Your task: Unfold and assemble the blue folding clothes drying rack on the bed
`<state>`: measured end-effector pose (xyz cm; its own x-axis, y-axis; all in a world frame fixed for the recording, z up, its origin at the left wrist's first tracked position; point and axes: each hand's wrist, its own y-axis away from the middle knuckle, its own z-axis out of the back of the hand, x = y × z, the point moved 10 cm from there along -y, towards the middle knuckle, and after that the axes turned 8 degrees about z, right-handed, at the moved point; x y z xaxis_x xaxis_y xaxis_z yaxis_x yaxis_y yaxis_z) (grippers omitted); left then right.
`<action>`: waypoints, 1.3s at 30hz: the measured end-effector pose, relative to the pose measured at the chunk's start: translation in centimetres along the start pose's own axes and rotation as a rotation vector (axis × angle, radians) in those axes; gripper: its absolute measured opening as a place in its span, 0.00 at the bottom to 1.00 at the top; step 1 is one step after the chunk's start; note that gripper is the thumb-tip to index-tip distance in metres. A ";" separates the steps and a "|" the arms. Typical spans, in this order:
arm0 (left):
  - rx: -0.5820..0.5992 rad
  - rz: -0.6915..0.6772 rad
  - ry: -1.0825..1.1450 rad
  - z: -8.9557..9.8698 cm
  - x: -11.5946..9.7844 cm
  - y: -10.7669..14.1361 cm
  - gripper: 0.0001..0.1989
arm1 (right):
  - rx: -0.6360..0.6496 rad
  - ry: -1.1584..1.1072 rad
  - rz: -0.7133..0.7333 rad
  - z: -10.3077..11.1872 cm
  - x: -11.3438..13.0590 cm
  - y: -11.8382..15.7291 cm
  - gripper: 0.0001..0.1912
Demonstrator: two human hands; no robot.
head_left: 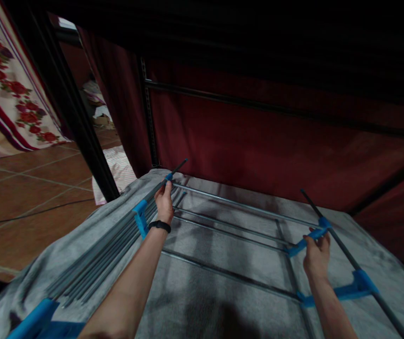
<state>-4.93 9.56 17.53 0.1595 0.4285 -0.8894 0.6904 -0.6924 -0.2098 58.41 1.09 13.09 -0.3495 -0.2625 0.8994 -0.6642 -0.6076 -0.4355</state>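
Observation:
A frame of grey metal tubes (244, 205) with blue plastic connectors (357, 286) stands on a grey blanket. My left hand (164, 200), with a black band on its wrist, is closed round the far left blue connector (168, 177), thumb on top. At the far right, my right hand (317, 249) has its fingers wrapped round another blue connector (323, 223), where a crossbar meets the slanting side tube. Several loose grey tubes (106, 254) lie side by side left of my left forearm. More blue parts (35, 322) show at the bottom left.
The grey blanket (202, 296) covers a bed with black metal posts (71, 108). Dark red cloth (240, 141) hangs behind it. On the left are a tiled floor (46, 188), a black cable, a striped cloth (117, 167) and a flowered curtain (14, 89).

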 end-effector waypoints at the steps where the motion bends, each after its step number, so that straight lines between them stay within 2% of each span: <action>1: -0.001 0.000 0.008 -0.1 0.1 0.1 0.16 | -0.002 0.003 0.000 0.0 -0.1 0.0 0.28; 11: -0.027 0.033 0.076 -0.2 0.5 0.3 0.15 | 0.036 0.015 0.035 -0.1 -0.1 -0.1 0.28; 17: -0.048 0.025 0.058 -0.5 0.4 0.2 0.14 | 0.048 0.048 0.038 -0.2 0.5 0.1 0.29; 29: -0.111 0.020 -0.004 -0.1 0.7 0.2 0.16 | 0.047 0.053 0.043 -0.2 0.6 0.2 0.26; 39: -0.097 -0.010 -0.077 -0.3 -0.1 0.7 0.15 | 0.043 0.026 0.029 -0.1 -0.8 -0.3 0.27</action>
<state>-4.27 9.26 17.58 0.1003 0.3866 -0.9168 0.7573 -0.6273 -0.1817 58.83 1.59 12.47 -0.3855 -0.2609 0.8850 -0.6251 -0.6317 -0.4585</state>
